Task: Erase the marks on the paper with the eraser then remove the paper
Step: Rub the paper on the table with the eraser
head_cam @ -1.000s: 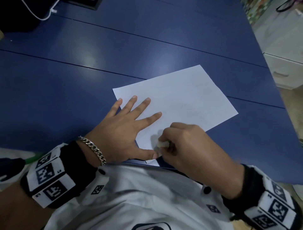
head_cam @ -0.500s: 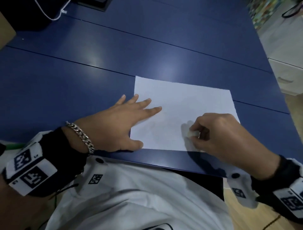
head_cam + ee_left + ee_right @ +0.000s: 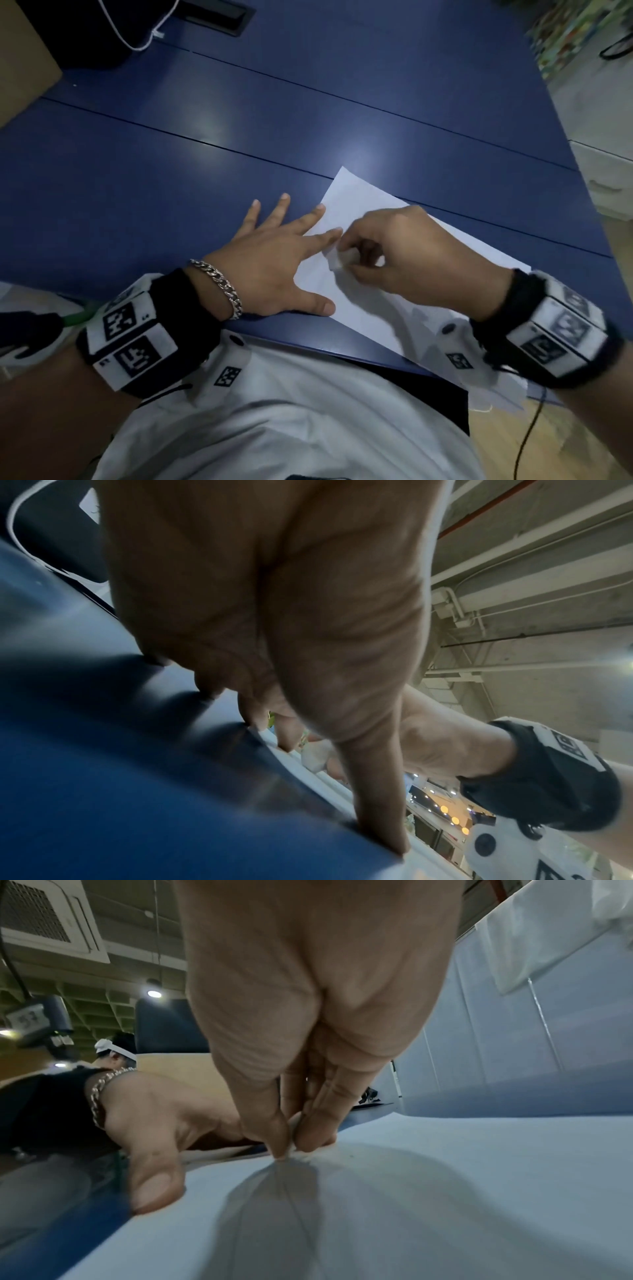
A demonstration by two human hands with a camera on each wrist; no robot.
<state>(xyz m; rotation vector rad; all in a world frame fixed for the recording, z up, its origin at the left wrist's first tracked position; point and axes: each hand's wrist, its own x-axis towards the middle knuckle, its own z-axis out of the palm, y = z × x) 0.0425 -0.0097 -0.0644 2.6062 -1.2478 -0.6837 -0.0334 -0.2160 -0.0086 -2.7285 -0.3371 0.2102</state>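
Observation:
A white sheet of paper lies skewed on the blue table, its near corner hanging over the front edge. My left hand lies flat with spread fingers, index and thumb pressing the paper's left edge, the other fingers on the table. My right hand pinches a small white eraser and holds it down on the paper beside the left index finger. In the right wrist view the right fingertips press onto the paper. No marks on the sheet can be made out.
A black box with a white cable sits at the table's far left, next to a cardboard box. White drawers stand right of the table. My white shirt is against the front edge.
The paper has turned clockwise, its near corner now over the table's edge. My right hand with the eraser moved left, up to the left index finger. The left hand's outer fingers now lie off the sheet.

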